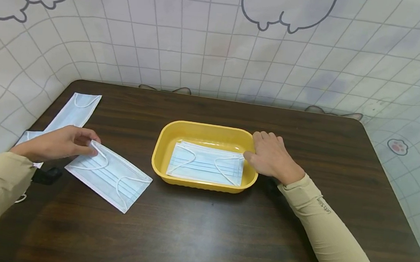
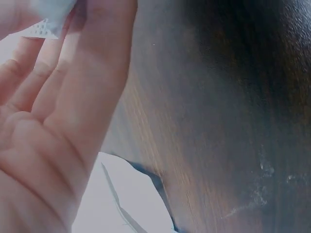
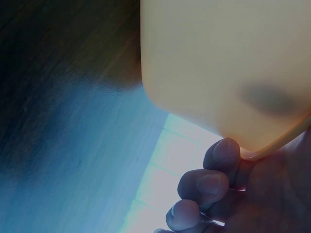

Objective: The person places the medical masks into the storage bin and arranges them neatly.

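Between thumb and fingers my left hand (image 1: pixel 64 143) pinches the upper-left corner of a blue pleated face mask (image 1: pixel 113 176), left of the basin. In the left wrist view a bit of the mask (image 2: pixel 43 29) shows at the fingertips. My right hand (image 1: pixel 270 156) grips the right rim of a yellow plastic basin (image 1: pixel 196 185), thumb on the inside. From the right wrist view, the fingers (image 3: pixel 209 184) curl near the basin's outer wall (image 3: pixel 209 63). A stack of blue masks (image 1: pixel 206 165) with white ear loops lies flat in the basin.
More masks (image 1: pixel 75 110) lie at the table's left edge, partly hidden behind my left hand and forearm. The dark wooden table (image 1: pixel 199 236) backs onto a white grid-patterned cloth (image 1: pixel 189 39), which also hangs along the sides.
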### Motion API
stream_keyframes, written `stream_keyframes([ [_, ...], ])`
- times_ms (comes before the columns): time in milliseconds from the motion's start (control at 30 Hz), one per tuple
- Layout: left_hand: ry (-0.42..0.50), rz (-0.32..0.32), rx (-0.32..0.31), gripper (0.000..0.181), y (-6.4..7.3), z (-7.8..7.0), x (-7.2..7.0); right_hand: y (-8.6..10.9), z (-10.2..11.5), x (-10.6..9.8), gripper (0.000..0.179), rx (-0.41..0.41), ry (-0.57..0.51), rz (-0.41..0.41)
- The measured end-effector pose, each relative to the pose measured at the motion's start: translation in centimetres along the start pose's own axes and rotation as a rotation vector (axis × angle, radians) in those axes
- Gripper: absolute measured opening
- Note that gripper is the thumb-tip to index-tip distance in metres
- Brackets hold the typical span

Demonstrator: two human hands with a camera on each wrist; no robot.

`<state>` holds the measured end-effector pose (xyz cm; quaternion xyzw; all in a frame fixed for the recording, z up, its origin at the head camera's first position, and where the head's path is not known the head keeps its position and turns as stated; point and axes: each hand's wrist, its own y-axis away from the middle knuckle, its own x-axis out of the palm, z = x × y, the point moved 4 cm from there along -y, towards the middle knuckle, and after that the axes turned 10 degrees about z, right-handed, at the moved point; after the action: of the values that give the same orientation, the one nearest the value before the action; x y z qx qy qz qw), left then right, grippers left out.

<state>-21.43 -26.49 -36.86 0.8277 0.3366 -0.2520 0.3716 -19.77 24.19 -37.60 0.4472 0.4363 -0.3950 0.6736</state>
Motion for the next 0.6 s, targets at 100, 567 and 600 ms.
stream_keyframes([
  [100,0.012,-0.023,0.002,0.026,0.3,0.0,-0.1,0.0,0.0,0.0,0.032,-0.004,-0.001,-0.001],
  [567,0.085,-0.067,-0.053,0.036,1.3,0.1,-0.5,0.1,0.2,-0.1,0.035,-0.006,0.002,-0.014],
  [600,0.090,-0.068,-0.054,0.035,1.3,0.1,-0.5,0.1,0.1,-0.1,0.035,-0.005,0.002,-0.014],
])
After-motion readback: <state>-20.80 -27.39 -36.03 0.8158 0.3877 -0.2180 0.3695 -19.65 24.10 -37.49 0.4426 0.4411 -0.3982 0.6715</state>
